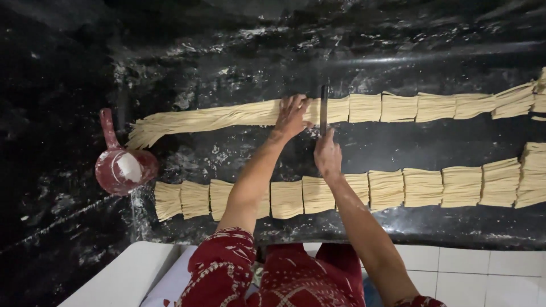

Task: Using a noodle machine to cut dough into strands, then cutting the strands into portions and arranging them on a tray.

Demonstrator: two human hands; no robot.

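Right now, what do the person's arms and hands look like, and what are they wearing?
Both arms are bare from above the elbow down to the left hand and right hand, with no gloves and no rings or watch that I can see. The short sleeves are red with a pale swirly pattern.

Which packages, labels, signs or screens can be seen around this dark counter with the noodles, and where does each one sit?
None: no package, label, sign or screen shows.
Only the noodle strands under the left hand, a knife in the right hand, cut noodle bundles in a near row, and a red scoop of white flour at the left of the counter.
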